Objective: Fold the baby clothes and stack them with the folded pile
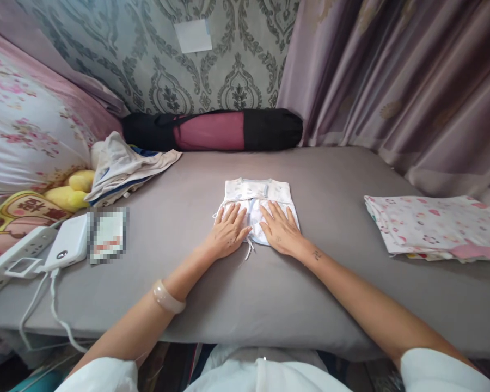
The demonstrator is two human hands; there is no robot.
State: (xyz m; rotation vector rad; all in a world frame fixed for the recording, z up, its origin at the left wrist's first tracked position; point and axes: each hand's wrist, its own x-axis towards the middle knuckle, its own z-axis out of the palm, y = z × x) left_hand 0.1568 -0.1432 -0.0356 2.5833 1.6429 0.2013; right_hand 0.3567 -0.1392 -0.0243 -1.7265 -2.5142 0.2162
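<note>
A small white baby garment (278, 191) with pale prints and light-blue trim lies flat on the grey bed sheet, its sleeves folded across the upper part. Thin white ties stick out at its left side and lower edge. My left hand (228, 231) rests palm down on the garment's lower left, fingers stretched out. On the lower right, my right hand (281, 231) lies flat in the same way, fingers spread. Both palms press on the cloth, and neither hand grips anything. The cloth under the palms is hidden.
Folded printed cloth (428, 226) lies at the right. To the left are a power strip (20, 256), a white power bank (69, 239) with cables, a blurred card (109, 235) and crumpled clothes (124, 166). A long black-and-pink bag (212, 130) lies along the wall.
</note>
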